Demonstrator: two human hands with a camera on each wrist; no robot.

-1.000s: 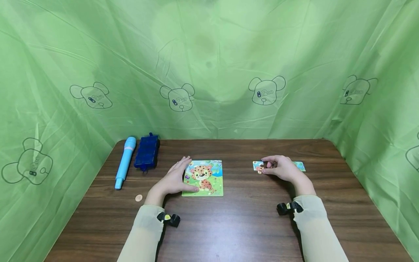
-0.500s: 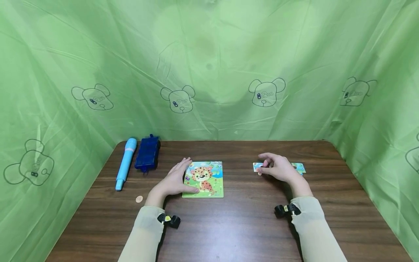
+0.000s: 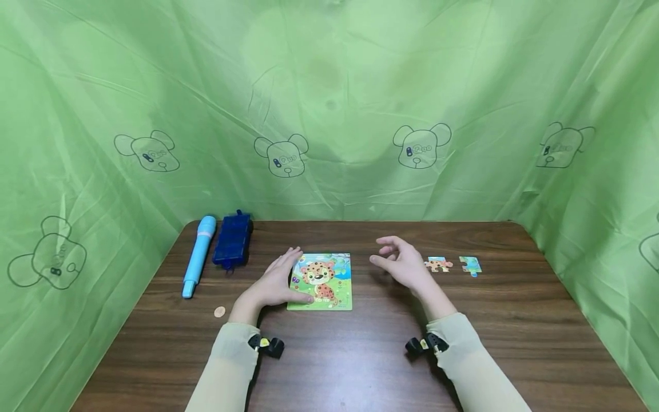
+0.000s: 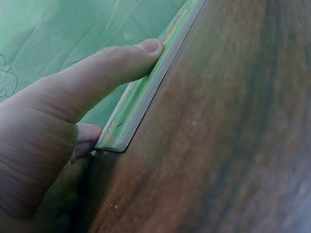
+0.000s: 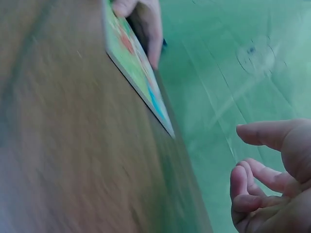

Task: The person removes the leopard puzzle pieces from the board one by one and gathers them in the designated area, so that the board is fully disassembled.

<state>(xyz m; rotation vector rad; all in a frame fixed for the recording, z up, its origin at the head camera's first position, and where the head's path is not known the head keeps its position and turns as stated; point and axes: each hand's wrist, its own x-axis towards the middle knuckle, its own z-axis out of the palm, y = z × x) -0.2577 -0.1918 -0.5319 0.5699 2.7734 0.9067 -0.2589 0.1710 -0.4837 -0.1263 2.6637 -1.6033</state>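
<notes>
- The left hand (image 3: 278, 283) rests at the left side of a square puzzle board (image 3: 337, 293), fingers stretched along the edge and thumb laid across the lower part of its face; it touches the board without clenching.
- The board lies flat on the dark wood-grain table (image 3: 355, 366), near its middle, showing a spotted leopard cub on green grass, with blue and leafy green at the upper right.
- In the left wrist view the thumb tip lies on the board's green border, with a grey layered edge below it.
- The right hand (image 3: 404, 264) is released, raised beside the board and apart from it, with thumb and index finger spread and the other fingers loosely bent.
- Just right of that hand lies an orange-and-blue jigsaw piece (image 3: 439, 265); the hand may cover part of it, so its full outline is hard to tell.
- Farther right, separate from that piece, lies a blue-green jigsaw piece (image 3: 471, 265), its tab pointing toward the person.
- At the table's far left are a light-blue toy microphone (image 3: 198, 257) and a dark-blue plastic case (image 3: 232, 240), side by side.
- A small round tan disc (image 3: 219, 312) lies left of the left wrist.
- A green curtain (image 3: 340, 86) printed with bear-head outlines surrounds the far sides.
</notes>
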